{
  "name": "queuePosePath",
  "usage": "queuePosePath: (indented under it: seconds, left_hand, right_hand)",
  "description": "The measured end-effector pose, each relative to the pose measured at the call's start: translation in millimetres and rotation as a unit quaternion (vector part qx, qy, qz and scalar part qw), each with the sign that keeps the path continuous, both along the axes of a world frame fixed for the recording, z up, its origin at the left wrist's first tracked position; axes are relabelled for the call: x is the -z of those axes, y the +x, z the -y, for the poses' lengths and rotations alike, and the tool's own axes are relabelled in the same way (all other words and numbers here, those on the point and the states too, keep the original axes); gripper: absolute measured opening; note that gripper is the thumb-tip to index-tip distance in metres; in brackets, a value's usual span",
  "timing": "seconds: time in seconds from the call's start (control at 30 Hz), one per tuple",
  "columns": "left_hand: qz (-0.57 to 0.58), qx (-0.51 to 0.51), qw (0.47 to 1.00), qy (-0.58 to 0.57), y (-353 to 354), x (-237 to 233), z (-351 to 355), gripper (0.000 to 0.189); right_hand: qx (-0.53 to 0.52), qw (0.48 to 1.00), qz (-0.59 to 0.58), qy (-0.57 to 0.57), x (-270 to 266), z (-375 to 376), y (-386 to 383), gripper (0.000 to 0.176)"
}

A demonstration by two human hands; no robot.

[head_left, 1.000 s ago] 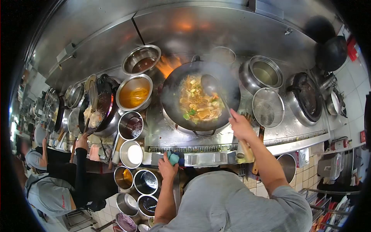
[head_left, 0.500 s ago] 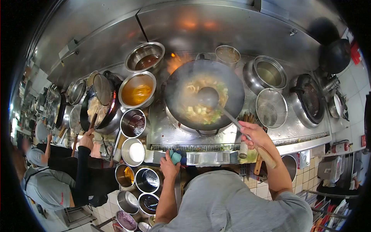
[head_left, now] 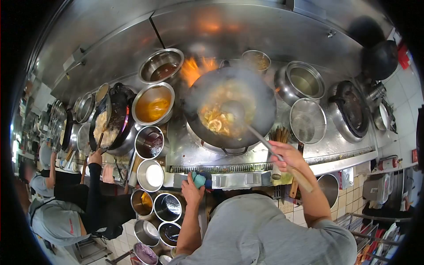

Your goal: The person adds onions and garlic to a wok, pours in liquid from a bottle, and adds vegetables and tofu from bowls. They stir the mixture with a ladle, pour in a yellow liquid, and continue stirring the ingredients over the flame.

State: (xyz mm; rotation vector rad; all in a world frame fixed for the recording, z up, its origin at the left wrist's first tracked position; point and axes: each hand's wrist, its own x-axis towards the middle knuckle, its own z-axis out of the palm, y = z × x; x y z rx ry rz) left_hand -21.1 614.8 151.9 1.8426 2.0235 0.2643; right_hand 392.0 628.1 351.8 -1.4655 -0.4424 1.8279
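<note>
Both busy: R hand (head_left: 287, 155) fingers clenched on ladle (head_left: 258, 136) in wok (head_left: 265, 108); L hand (head_left: 191, 191) grasping cloth (head_left: 199, 179).

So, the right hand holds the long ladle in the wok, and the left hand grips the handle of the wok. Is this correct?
Not quite. The left hand is not on the wok handle; it lies on a teal cloth at the front edge of the stove, as the head view shows. The right hand does hold the ladle in the wok.
</note>
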Motion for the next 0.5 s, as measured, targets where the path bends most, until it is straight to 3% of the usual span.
queuePosePath:
  seconds: [0.07, 0.13, 0.17, 0.27, 0.3, 0.37, 0.47, 0.5]
  left_hand:
    - [0.001, -0.001, 1.0, 0.0, 0, 0, 0, 0.099]
    - [0.0, -0.002, 1.0, -0.004, 1, -1, -1, 0.098]
    - [-0.001, -0.004, 1.0, -0.005, 2, -1, -1, 0.098]
    - [-0.001, -0.007, 1.0, -0.012, 2, 0, -1, 0.098]
    - [0.0, -0.007, 1.0, -0.016, 1, 0, -1, 0.098]
    - [-0.002, -0.008, 1.0, -0.021, 0, 0, -1, 0.098]
    - [-0.012, -0.006, 1.0, -0.028, -1, -1, 0, 0.099]
    - [-0.017, -0.007, 0.999, -0.029, 0, -3, 0, 0.099]
  right_hand:
    - [-0.035, 0.991, 0.128, 0.034, -6, -5, 3, 0.057]
    - [-0.083, 0.946, 0.292, 0.11, -7, -13, -2, 0.055]
    - [-0.077, 0.903, 0.387, 0.169, 24, -21, -5, 0.052]
    - [-0.055, 0.822, 0.508, 0.251, 102, -45, -25, 0.055]
    - [-0.032, 0.894, 0.404, 0.192, 87, -45, -43, 0.056]
    - [0.019, 0.985, 0.152, 0.075, 48, -34, -65, 0.06]
    - [0.068, 0.995, -0.069, 0.016, 36, -17, -40, 0.057]
    - [0.058, 0.994, -0.087, 0.014, 30, -12, -22, 0.056]
